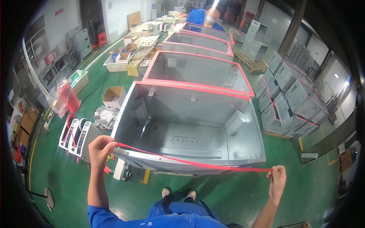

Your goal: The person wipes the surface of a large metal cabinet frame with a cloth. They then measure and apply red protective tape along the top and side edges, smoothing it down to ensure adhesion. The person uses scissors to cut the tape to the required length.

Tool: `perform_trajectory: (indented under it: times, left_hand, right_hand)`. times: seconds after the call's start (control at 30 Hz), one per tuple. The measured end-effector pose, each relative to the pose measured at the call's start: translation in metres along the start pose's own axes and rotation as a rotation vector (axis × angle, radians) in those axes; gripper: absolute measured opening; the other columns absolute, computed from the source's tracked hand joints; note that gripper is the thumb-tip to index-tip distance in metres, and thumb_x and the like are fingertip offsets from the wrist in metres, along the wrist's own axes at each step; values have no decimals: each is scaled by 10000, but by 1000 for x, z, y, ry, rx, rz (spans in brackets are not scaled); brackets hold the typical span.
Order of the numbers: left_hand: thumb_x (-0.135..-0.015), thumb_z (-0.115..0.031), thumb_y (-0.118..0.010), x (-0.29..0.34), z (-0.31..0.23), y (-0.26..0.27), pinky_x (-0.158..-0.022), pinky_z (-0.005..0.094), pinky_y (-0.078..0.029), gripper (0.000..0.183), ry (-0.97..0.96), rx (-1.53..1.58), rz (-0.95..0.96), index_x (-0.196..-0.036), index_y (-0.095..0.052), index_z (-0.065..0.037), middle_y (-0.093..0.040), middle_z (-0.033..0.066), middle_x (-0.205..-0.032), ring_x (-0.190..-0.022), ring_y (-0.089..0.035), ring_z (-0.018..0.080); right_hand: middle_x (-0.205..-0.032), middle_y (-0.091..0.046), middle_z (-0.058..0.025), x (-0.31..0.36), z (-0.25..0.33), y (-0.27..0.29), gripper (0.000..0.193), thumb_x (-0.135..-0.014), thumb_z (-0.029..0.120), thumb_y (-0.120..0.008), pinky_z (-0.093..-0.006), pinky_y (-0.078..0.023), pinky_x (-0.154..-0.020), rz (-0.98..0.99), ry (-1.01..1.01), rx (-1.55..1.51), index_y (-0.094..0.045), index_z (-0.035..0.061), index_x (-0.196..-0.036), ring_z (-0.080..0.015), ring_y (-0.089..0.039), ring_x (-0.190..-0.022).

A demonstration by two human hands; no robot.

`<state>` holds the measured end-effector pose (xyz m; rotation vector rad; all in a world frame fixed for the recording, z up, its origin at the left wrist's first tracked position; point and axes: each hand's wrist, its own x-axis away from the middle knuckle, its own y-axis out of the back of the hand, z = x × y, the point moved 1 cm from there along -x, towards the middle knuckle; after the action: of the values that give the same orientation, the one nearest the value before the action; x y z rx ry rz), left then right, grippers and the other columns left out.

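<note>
- We lose the frame's corners to the dark lens rim, and the lower edge cuts off the right forearm (267, 211).
- At upper middle, a co-worker in blue (195, 16) is partly hidden behind the farthest box; we cannot make out that person's hands.
- We cannot tell whether the red strip (201, 165) touches the front rim of the nearest grey metal box (173, 102), mid-frame.
- Around it we see a green floor (311, 186), pink-edged boxes (205, 68) lined up behind, stacked grey cases (294, 93) at right and a white bin (115, 67) at upper left.
- Left of centre, the left hand (99, 151) pinches the strip's left end, thumb closed against fingers.
- At lower right, the right hand (277, 179) pinches the other end, fingers closed; the strip spans between both, sagging slightly.
</note>
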<state>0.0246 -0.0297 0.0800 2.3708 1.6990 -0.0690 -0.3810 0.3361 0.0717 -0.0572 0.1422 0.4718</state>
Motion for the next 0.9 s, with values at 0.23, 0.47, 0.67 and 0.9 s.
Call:
perform_trajectory:
  times: [0.23, 0.47, 0.67, 0.9]
  left_hand:
    - [-801, -63, -612, -15, 2, -5, -457, 172, -317, 106, -124, 28, -26, -877, -575, 0, -532, -2, -693, -530, -433, 31]
    - [-788, -69, -634, -30, 9, -8, -453, 202, -378, 168, -21, 291, -9, -915, -550, 0, -560, 37, -698, -527, -487, 81]
    - [-822, -44, -578, -35, 1, -18, -449, 186, -362, 50, -117, 102, -142, -840, -531, -39, -525, 9, -684, -555, -469, 56]
    - [-859, -62, -560, -58, 35, 19, -481, 168, -326, 84, -50, 259, -25, -934, -562, -26, -516, -15, -740, -573, -410, 35]
  right_hand:
    - [-738, -474, -3, -27, 7, -3, 103, -866, 114, -553, -211, -409, -574, 54, 51, 90, -475, 46, -862, -75, -474, -644]
    - [-745, -529, -27, -40, 6, -8, 116, -839, 110, -579, -224, -424, -556, -9, 1, 87, -523, 17, -881, -87, -506, -634]
    - [-710, -552, -35, -50, 6, -5, 100, -835, 102, -565, -232, -435, -548, 44, -9, 174, -532, 15, -872, -100, -526, -605]
    - [-767, -580, -41, -55, 7, -3, 134, -828, 148, -594, -230, -458, -596, 147, -8, 276, -567, 18, -848, -104, -555, -669]
